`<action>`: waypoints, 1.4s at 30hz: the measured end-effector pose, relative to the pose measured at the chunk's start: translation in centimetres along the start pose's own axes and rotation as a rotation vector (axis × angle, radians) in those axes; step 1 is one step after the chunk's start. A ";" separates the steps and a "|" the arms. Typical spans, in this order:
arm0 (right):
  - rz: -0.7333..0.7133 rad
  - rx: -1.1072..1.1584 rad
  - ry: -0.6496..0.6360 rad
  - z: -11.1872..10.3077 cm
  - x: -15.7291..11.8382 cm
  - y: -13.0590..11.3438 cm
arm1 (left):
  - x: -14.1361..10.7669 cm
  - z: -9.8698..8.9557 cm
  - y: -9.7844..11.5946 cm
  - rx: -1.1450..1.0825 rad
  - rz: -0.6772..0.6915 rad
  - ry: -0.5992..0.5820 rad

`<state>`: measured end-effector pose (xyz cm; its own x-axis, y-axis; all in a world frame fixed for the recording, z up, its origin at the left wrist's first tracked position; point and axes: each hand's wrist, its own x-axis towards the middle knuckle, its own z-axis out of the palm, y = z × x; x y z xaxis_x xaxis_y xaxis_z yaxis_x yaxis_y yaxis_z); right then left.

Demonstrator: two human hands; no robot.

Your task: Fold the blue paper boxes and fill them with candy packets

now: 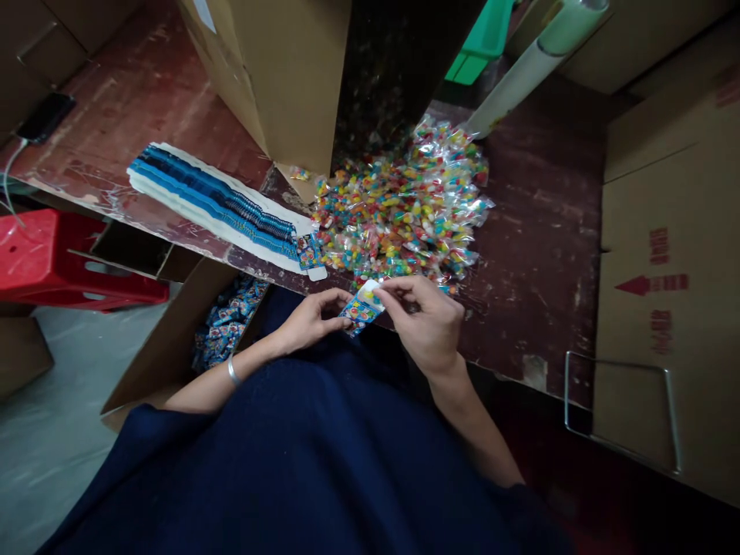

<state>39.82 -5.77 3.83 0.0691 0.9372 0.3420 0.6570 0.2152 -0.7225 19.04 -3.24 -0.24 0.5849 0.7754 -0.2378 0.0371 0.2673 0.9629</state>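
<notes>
My left hand [317,320] is closed around a small blue printed candy box [361,310] just in front of the table edge. The box is tilted, its white end flap up. At that upper end my right hand [425,316] pinches with thumb and forefinger, against the flap; a bit of yellow shows there, too small to make out. Beyond my hands spreads a heap of small clear bags of colourful candies [405,208]. To the left lies a long overlapping row of flat blue-and-white box blanks [213,200], with one blank [309,250] at its near end.
Below the table at left, an open carton [156,339] holds several filled blue boxes [228,320]. A tall cardboard box [289,77] stands behind the candies. Red stool [35,254], phone [46,117], green bin [477,46], pale tube [529,73] and large carton [664,208] surround the table.
</notes>
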 end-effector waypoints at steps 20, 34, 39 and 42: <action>0.115 0.266 0.128 5.0 -3.3 3.3 | 0.7 1.6 -1.7 -0.233 0.174 0.099; 0.378 0.594 -0.143 4.4 0.4 1.9 | 0.0 0.4 -1.7 -0.149 0.200 0.200; 0.398 0.619 -0.252 3.6 1.7 2.6 | -0.7 -0.4 -0.9 0.032 0.229 0.131; 0.347 0.609 -0.251 3.7 1.9 2.4 | -0.8 -0.5 -0.9 0.043 0.250 0.103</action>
<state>38.76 -2.50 0.52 -0.0246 0.9978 -0.0617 0.0911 -0.0592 -0.9941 18.14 -3.83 -1.00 0.4953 0.8687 -0.0016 -0.0620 0.0372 0.9974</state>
